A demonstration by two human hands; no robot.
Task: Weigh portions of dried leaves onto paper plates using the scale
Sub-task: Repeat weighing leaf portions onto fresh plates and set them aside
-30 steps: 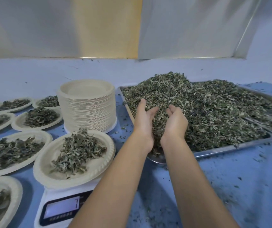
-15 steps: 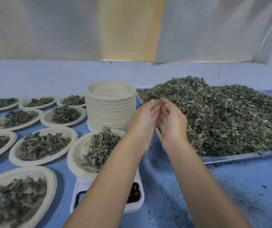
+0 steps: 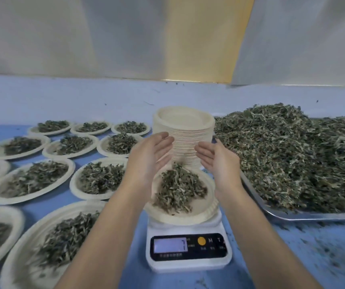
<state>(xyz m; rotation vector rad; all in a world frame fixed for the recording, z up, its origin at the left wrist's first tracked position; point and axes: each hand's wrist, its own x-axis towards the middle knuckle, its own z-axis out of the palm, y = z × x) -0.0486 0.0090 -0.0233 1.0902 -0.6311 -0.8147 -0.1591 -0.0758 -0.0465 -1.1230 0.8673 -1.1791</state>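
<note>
Blue tabletop [image 3: 292, 247], crumb-speckled; pale wall [image 3: 63, 97] behind. Left hand [image 3: 148, 157], right hand [image 3: 219, 163]: fingers straight, spread, empty, above crinkly dried green leaves [image 3: 177, 186] heaped on round cream paper plate [image 3: 188, 220] atop white plastic digital scale [image 3: 188, 265].

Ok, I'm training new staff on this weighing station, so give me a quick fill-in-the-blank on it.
1. The paper plate below the left hand and right hand rests on a white ____.
2. The big heap of leaves lies in a metal ____.
3. Both hands are ____ rather than shut.
Missing: scale; tray; open.
</note>
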